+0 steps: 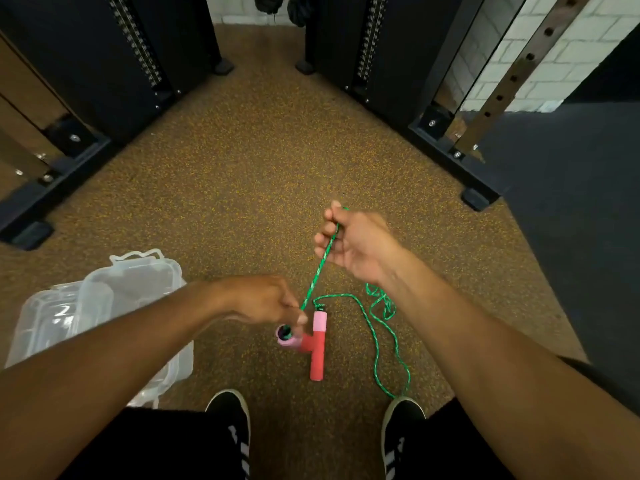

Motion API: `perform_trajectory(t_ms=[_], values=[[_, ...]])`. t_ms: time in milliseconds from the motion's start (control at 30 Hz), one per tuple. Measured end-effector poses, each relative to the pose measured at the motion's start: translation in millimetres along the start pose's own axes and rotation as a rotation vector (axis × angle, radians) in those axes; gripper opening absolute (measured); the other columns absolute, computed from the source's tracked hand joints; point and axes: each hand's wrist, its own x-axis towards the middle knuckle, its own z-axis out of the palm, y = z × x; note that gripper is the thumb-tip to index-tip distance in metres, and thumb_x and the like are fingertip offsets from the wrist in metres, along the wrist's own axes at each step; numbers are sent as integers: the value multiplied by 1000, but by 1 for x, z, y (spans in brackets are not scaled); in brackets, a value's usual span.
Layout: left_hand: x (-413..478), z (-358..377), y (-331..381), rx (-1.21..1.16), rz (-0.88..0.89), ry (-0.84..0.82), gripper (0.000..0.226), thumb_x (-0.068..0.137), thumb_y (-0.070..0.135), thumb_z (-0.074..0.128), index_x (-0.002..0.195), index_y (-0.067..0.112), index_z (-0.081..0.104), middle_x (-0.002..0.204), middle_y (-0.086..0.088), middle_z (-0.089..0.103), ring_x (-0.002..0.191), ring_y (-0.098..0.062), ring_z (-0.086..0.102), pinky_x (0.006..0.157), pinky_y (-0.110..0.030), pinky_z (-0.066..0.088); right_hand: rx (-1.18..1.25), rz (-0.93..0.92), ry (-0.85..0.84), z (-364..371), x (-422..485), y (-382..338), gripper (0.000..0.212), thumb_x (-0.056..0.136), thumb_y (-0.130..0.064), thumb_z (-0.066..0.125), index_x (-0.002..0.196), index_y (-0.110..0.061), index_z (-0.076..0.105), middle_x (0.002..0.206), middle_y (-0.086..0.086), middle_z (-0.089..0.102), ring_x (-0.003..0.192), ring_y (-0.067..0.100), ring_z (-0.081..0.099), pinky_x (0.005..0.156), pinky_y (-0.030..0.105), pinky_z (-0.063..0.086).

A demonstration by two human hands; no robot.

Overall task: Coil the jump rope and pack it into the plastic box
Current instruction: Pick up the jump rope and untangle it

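**Q:** How is the right hand (pixel 360 244) shown?
**A:** It is seen raised, right of centre. Its thumb and fingers are curled, and the green cord (pixel 320 268) of the jump rope (pixel 379 301) is pinched between them.

**Q:** And the left hand (pixel 266 299)?
**A:** It is shown lower, at centre. Its fingers are curled down onto the pink end of the first handle (pixel 287 337), though the exact contact is blurred. The cord is drawn taut between the two hands.

**Q:** Where is the remainder of the rope placed?
**A:** The second handle (pixel 318 351), red with a pink cap, is laid on the speckled floor (pixel 242 185), touching the first. Slack cord is looped loosely to its right and trails down to the right shoe (pixel 403 417).

**Q:** Where is the container located?
**A:** The clear plastic box (pixel 114 289) is set on the floor at lower left, partly covered by the left forearm and apart from the rope. Black machine frames (pixel 104 64) are seen at the upper left and upper right.
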Motion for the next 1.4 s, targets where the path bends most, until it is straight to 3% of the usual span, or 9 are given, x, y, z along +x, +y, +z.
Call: perform_trajectory(t_ms=[167,300,467,633,867,933,1033,1133,1400], values=[[-14,-12,16,-431,96,77,20,92,34,63,103,23,75,104,10,76,104,-10,68,94,-26,49,80,-65,-119,-1,-17,-11,27,102,-34,47,83,-19,58,51,-6,47,50,13,55,62,32,52],[-5,3,47,-913,254,353,22,100,25,52,94,8,64,66,-7,71,68,-15,70,67,-21,52,201,-47,-122,1,-15,-2,26,101,-33,50,83,-17,61,50,-6,40,49,12,46,54,26,43],[-9,26,31,-678,171,31,32,104,28,45,96,8,69,73,-10,70,71,-19,64,70,-30,46,427,-63,198,-38,12,-20,27,103,-24,46,81,-16,59,50,-8,40,39,6,40,42,21,43],[-12,12,20,-657,48,-93,25,102,19,51,110,2,67,99,-16,73,89,-16,67,80,-23,48,362,-40,67,-22,11,-25,32,104,-26,45,78,-13,59,49,-7,38,40,7,35,36,22,38],[14,9,57,-1087,189,507,39,102,34,42,88,6,66,63,-6,65,57,-12,62,59,-20,53,256,-51,-132,14,-1,-31,27,103,-29,47,83,-14,59,50,-7,35,41,7,36,39,22,42],[10,6,55,-907,233,320,45,99,37,43,86,2,69,65,-8,69,60,-15,66,61,-19,52,302,-78,-80,5,-5,-48,29,104,-27,45,82,-14,59,52,-8,35,41,7,35,37,22,39],[-4,10,44,-635,279,-240,46,105,26,40,108,-13,65,102,-32,70,93,-30,69,97,-46,53,373,-126,-7,-13,-10,-70,33,104,-25,41,77,-14,57,54,-7,34,43,6,31,35,20,32],[-18,0,43,-664,303,-380,39,105,14,41,118,-18,59,115,-41,62,104,-32,64,108,-52,44,388,-126,-118,-11,-17,-81,37,105,-26,39,72,-16,54,53,-8,30,40,5,27,31,19,28],[-28,-42,94,-1067,420,420,46,91,51,48,75,16,73,62,-3,67,55,-14,61,58,-26,50,335,-147,-382,20,-48,-85,35,104,-29,42,74,-16,54,47,-8,30,38,5,31,35,19,35]])
